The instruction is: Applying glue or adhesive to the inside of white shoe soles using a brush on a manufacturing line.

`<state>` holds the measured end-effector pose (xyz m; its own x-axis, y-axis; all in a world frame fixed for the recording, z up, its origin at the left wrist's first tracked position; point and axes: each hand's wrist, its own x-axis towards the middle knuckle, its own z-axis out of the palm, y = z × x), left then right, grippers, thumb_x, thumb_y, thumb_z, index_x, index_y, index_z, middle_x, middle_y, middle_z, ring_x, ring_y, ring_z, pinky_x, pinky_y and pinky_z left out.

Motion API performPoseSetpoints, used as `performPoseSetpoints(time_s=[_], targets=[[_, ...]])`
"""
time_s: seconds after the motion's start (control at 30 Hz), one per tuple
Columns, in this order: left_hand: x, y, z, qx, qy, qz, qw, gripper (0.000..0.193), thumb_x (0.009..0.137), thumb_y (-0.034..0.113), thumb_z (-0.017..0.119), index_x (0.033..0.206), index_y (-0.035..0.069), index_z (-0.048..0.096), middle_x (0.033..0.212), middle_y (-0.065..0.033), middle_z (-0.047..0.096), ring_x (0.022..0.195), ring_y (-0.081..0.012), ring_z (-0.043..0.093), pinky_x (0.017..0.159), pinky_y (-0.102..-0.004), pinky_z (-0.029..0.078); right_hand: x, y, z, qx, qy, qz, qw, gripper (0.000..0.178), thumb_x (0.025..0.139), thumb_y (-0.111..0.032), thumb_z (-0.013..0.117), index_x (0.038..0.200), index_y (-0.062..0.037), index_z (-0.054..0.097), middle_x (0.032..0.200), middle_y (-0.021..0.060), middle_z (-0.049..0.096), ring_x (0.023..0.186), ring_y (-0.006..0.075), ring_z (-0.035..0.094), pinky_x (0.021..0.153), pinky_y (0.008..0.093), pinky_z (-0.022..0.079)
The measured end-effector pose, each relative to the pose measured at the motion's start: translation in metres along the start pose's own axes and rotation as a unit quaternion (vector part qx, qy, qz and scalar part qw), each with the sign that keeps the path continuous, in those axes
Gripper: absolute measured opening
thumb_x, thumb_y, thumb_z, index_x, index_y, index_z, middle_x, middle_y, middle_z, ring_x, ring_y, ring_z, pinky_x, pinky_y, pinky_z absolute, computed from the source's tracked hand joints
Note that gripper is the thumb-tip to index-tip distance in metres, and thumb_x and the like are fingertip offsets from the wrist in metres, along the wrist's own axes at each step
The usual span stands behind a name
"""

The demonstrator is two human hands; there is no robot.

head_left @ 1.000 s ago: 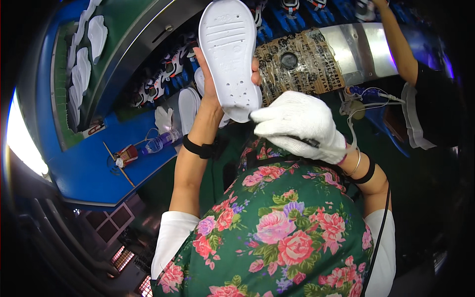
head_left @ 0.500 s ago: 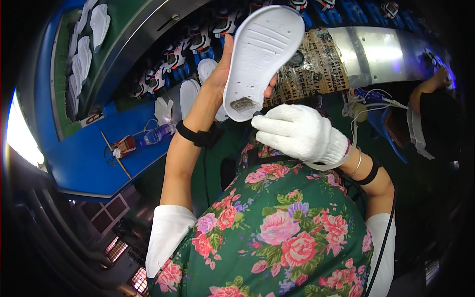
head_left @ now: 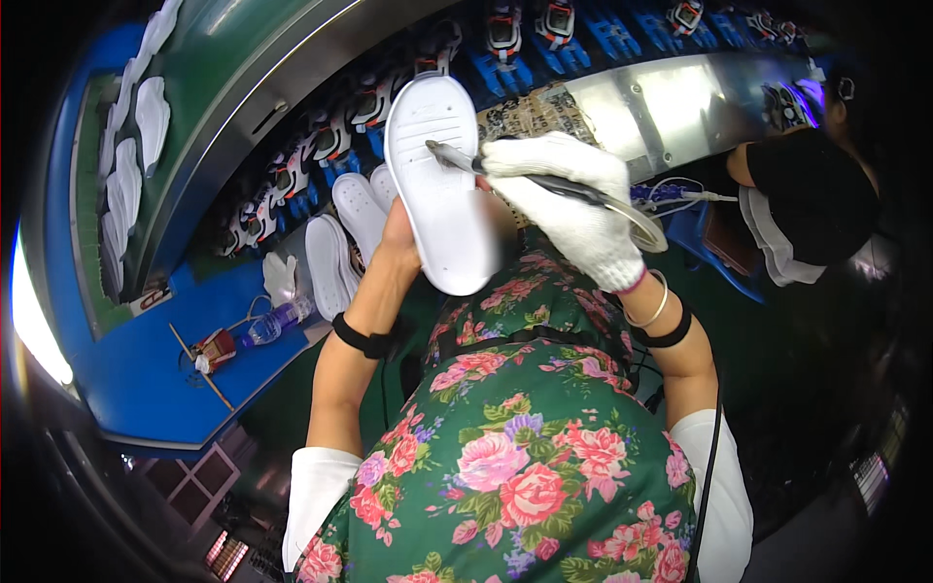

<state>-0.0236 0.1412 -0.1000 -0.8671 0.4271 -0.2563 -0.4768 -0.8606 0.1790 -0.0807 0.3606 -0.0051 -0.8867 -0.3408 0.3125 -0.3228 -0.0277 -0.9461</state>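
Note:
A white shoe sole [head_left: 437, 214] stands upright before me, its ribbed end up. My bare left hand [head_left: 397, 241] grips it from behind along its lower left edge, most of the fingers hidden by the sole. My right hand [head_left: 578, 209], in a white knitted glove, closes round a dark-handled brush [head_left: 455, 155] with a tube running back along it. The brush tip lies over the ribs near the sole's upper end, seemingly touching them.
More white soles [head_left: 326, 262] lie left of my arm, others on the shelf [head_left: 121, 194]. Shoes [head_left: 335, 136] on blue holders line the far side. A bottle [head_left: 277, 323] sits on the blue table [head_left: 146, 389]. At right, another person [head_left: 816, 194] works by the metal surface [head_left: 651, 107].
The sole has come lower and left in the picture. My right hand has brought the brush from the sole's lower end up to its ribbed part. The view has shifted somewhat.

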Motion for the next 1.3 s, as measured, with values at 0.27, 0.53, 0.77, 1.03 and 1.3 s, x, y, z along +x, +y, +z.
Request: performPoseSetpoints(time_s=[0.27, 0.53, 0.77, 1.03, 1.3], targets=[[-0.008, -0.005, -0.001, 0.096, 0.104, -0.034, 0.989, 0.048, 0.107, 0.033, 0.044, 0.150, 0.012, 0.042, 0.145, -0.0158, 0.053, 0.120, -0.0366, 0.061, 0.090, -0.0523, 0.059, 0.002, 0.005, -0.018, -0.106, -0.132, -0.105, 0.980, 0.018, 0.077, -0.003, 0.079, 0.094, -0.0081, 0.076, 0.094, 0.0096, 0.075, 0.089, 0.0259, 0.072, 0.082, 0.0355, 0.056], [-0.008, -0.021, -0.002, -0.106, 0.013, 0.073, 0.992, 0.072, 0.094, 0.051, 0.050, 0.151, 0.008, 0.044, 0.150, -0.0216, 0.049, 0.132, -0.0407, 0.053, 0.109, -0.0538, 0.045, -0.013, -0.015, -0.015, -0.101, -0.072, -0.148, 0.981, 0.022, 0.075, -0.002, 0.081, 0.097, -0.0052, 0.078, 0.095, 0.0110, 0.075, 0.081, 0.0255, 0.071, 0.073, 0.0345, 0.056], [0.014, -0.043, 0.057, -0.049, -0.047, 0.103, 0.992, 0.098, 0.087, 0.059, 0.064, 0.157, 0.003, 0.025, 0.155, -0.0283, 0.037, 0.138, -0.0376, 0.047, 0.113, -0.0491, 0.042, 0.000, -0.036, -0.023, -0.159, -0.024, -0.139, 0.977, 0.022, 0.075, -0.004, 0.081, 0.097, -0.0058, 0.079, 0.092, 0.0092, 0.077, 0.078, 0.0235, 0.072, 0.070, 0.0331, 0.057], [0.013, -0.055, 0.045, -0.087, 0.006, 0.072, 0.994, 0.090, 0.091, 0.067, 0.056, 0.158, 0.013, 0.031, 0.155, -0.0174, 0.042, 0.141, -0.0370, 0.045, 0.118, -0.0572, 0.034, 0.035, -0.051, -0.021, -0.222, -0.024, -0.245, 0.944, 0.030, 0.071, 0.000, 0.076, 0.101, -0.0025, 0.076, 0.106, 0.0164, 0.075, 0.093, 0.0295, 0.072, 0.085, 0.0365, 0.054], [0.014, -0.061, 0.038, -0.104, -0.080, 0.065, 0.989, 0.074, 0.099, 0.060, 0.048, 0.152, 0.008, 0.040, 0.148, -0.0166, 0.051, 0.133, -0.0320, 0.054, 0.115, -0.0507, 0.041, 0.021, -0.042, -0.003, -0.221, -0.049, -0.266, 0.937, 0.041, 0.065, -0.007, 0.073, 0.106, -0.0061, 0.077, 0.110, 0.0128, 0.074, 0.090, 0.0286, 0.071, 0.077, 0.0374, 0.058]])
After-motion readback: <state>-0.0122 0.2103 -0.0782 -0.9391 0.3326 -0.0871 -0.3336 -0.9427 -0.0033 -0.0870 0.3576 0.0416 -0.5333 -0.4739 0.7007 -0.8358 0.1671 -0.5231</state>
